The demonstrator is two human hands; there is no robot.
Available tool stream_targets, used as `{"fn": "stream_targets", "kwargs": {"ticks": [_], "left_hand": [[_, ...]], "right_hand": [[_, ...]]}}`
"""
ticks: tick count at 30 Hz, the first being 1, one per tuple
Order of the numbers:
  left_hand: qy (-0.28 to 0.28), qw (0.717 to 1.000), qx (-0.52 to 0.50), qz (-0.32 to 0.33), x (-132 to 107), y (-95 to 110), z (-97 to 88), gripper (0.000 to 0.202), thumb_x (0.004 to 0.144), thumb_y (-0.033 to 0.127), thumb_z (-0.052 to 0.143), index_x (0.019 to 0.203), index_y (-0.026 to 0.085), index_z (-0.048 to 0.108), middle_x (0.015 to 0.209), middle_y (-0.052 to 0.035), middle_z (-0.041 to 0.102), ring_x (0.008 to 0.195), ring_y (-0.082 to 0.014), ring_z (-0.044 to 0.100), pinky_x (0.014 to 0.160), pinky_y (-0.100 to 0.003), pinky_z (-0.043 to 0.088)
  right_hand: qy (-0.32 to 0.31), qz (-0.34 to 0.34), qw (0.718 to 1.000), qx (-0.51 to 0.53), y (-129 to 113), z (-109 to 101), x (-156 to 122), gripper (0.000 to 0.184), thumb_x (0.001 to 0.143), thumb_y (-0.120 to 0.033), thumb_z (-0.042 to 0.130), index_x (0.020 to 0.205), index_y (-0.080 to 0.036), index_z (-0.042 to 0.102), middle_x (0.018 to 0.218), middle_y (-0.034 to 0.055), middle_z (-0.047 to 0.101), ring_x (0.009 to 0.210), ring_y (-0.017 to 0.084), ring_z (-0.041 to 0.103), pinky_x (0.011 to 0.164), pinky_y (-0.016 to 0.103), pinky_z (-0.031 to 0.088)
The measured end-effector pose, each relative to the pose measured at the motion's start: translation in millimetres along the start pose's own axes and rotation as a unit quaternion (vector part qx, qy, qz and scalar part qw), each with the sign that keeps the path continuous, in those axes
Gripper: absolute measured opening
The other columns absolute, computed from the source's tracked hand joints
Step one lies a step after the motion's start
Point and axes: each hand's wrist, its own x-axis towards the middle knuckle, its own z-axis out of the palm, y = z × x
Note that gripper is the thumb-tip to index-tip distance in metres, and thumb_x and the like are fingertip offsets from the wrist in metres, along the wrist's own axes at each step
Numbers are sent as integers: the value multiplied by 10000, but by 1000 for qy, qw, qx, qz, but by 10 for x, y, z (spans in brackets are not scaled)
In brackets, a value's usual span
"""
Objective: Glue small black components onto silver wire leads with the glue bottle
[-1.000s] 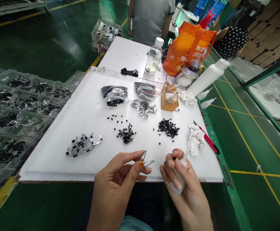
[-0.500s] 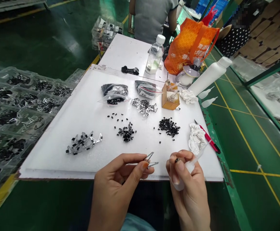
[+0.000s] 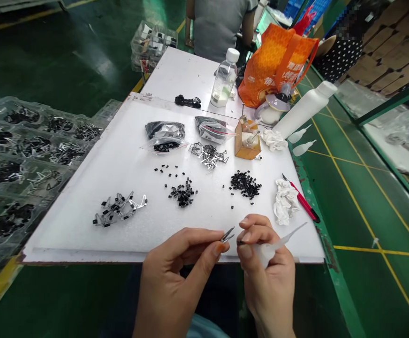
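By table (image 3: 67, 241) edge, L hand (image 3: 178, 270) pinches clip (image 3: 228, 235); R hand (image 3: 269, 277) grips nozzle btl (image 3: 265, 254) + blk bit (image 3: 240, 242); zip bag (image 3: 165, 129) holds blk pcs (image 3: 165, 146).

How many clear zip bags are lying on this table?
2. One zip bag lies on the left; the second zip bag lies to its right, between it and the wooden box. Others could be hidden behind the orange bag.

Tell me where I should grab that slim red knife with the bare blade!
Probably best by the near half of the red plastic handle, coming from the right: the thin blade points away, and crumpled white tissue lies along the left.
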Motion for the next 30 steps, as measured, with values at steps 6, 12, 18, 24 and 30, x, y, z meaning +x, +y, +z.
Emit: {"fn": "stream_targets", "kwargs": {"ticks": [6,12,18,24,30], "left_hand": [[-6,1000,12,25,-14,6,9,92,816,248,813,808,330,852,788,20,823,697,-168,774,640,-200,640],[-16,999,6,37,-25,3,13,184,827,200,801,826,377,851,803,64,820,717,-121,764,649,-132,603],[-19,999,7,44,-21,8,11,188,828,197,801,825,379,848,805,70,817,721,-117,755,646,-130,591],[-16,999,20,42,-6,-1,19,191,830,196,802,820,382,844,795,76,813,717,-111,747,647,-127,582],[-19,999,24,45,-26,3,6,183,828,195,798,824,373,840,803,73,813,719,-113,747,642,-129,576]], "right_hand": [[-57,10,998,-40,-34,9,3,65,872,-315,801,832,-301,752,987,53,589,927,209,638,636,275,515],[-50,-14,998,-39,-17,2,34,91,848,-333,815,795,-288,756,978,55,595,789,186,597,563,278,458],[-52,-26,997,-50,-1,-14,48,81,849,-326,812,796,-296,759,948,50,594,794,190,599,567,280,443],[-50,-40,996,-55,3,-11,55,78,857,-313,807,800,-312,754,839,57,587,1029,258,600,634,284,476],[-66,-50,995,-62,22,-40,43,65,882,-286,785,840,-316,745,882,55,598,1085,250,576,667,281,491]]}}
